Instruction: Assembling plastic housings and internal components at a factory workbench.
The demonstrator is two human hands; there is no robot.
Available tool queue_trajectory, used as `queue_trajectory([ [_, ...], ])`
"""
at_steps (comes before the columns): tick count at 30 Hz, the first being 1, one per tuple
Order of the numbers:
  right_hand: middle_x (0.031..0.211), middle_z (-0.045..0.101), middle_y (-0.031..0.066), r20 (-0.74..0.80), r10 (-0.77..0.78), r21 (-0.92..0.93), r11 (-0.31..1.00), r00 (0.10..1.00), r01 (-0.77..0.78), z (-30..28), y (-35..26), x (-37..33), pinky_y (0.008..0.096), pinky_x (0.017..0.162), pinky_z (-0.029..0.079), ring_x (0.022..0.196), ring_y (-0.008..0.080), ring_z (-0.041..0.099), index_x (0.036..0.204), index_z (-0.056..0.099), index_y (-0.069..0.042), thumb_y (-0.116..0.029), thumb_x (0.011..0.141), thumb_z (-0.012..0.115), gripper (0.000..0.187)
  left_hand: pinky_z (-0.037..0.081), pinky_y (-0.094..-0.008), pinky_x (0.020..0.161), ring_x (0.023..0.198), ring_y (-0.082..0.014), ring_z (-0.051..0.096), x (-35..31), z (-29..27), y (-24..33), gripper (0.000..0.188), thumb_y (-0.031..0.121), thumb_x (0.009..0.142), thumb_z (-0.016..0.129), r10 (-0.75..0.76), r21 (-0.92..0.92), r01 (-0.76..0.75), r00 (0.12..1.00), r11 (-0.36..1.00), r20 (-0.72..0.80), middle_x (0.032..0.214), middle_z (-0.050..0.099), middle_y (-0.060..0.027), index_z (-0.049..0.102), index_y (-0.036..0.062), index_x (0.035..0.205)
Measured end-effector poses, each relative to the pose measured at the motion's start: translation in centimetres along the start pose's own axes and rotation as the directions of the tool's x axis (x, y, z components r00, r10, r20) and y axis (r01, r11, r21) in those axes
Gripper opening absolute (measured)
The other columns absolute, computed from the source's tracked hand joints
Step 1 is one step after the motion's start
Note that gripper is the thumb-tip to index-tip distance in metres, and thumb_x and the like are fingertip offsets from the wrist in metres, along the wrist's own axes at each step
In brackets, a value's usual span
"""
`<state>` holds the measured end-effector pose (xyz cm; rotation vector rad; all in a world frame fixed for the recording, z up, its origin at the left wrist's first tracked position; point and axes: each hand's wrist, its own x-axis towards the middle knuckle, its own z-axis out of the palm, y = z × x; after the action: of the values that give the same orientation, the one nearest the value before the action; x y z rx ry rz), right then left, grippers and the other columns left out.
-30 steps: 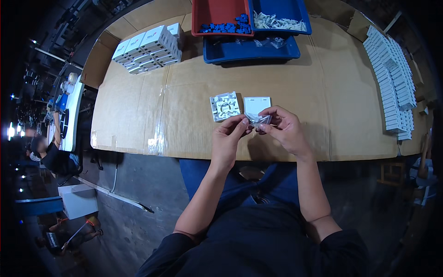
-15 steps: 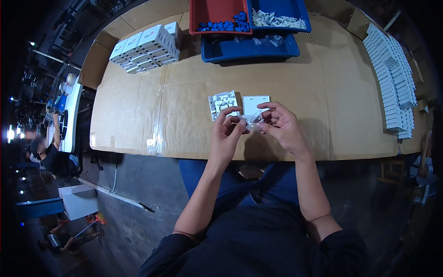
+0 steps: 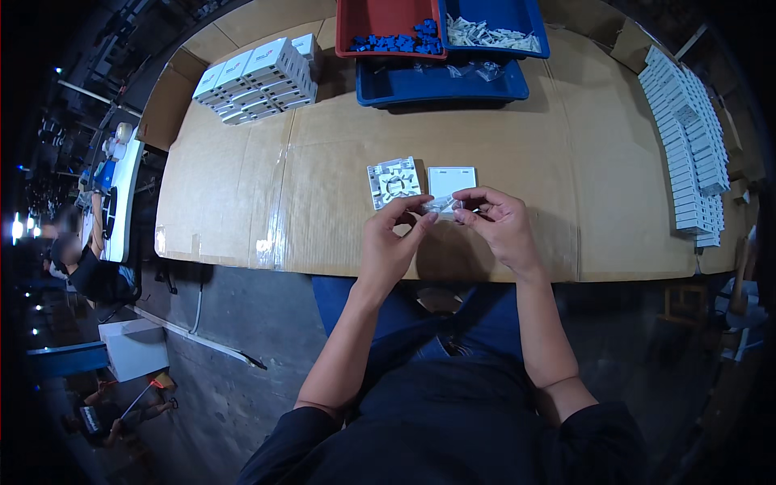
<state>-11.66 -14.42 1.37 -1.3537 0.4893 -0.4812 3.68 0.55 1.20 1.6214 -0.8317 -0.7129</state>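
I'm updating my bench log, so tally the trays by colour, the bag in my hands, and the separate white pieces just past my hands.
Red tray: 1
Blue trays: 2
Clear bag: 1
White open-frame piece: 1
White flat panel: 1
Total: 6

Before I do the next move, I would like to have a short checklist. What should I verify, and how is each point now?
1. Small clear bag held by both the left hand and the right hand: ok, fingers of each are on it.
2. A hand free: not ok, both are on the bag.
3. Bag opened: cannot tell, too small to see.
4. White base lying with its inner side up: ok.
5. White flat piece beside the base, not stacked on it: ok.
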Motion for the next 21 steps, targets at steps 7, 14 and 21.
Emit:
queue_trajectory([
  [7,0.109,0.07,0.0078,0.03,0.051,-0.006,0.999,0.998,-0.051,-0.2,0.2,0.0,0.0234,0.09,0.057,0.1,0.0105,0.068,0.127,0.067,0.006,0.007,0.096,0.069,0.031,0.054,-0.0314,0.078,0.084,-0.0212,0.068,-0.6,0.5,1.3,0.026,0.003,0.09,0.076,0.21,0.135,-0.204,0.977,0.969,-0.029,0.101,0.073,-0.0103,0.073,0.0012,0.116],
  [14,0.101,0.072,0.0055,0.013,0.044,-0.152,0.987,0.999,-0.042,1.4,0.9,1.0,0.0257,0.079,0.056,0.087,0.0103,0.067,0.121,0.073,0.001,0.003,0.096,0.07,0.025,0.054,-0.0334,0.075,0.082,-0.022,0.067,0.4,-1.6,-2.1,0.03,0.0,0.09,0.075,0.256,0.237,-0.249,0.967,0.939,0.002,0.1,0.072,-0.0107,0.073,0.0053,0.119],
  [21,0.097,0.071,0.0135,0.011,-0.197,-0.441,0.879,0.98,0.181,3.9,1.7,5.4,0.0358,0.073,0.055,0.077,0.0224,0.066,0.113,0.074,0.001,-0.004,0.094,0.072,0.02,0.054,-0.0369,0.079,0.084,-0.024,0.068,3.3,-4.9,-2.1,0.024,0.007,0.088,0.078,0.3,0.465,-0.249,0.953,0.849,-0.037,0.095,0.073,-0.0106,0.076,0.0055,0.112],
])
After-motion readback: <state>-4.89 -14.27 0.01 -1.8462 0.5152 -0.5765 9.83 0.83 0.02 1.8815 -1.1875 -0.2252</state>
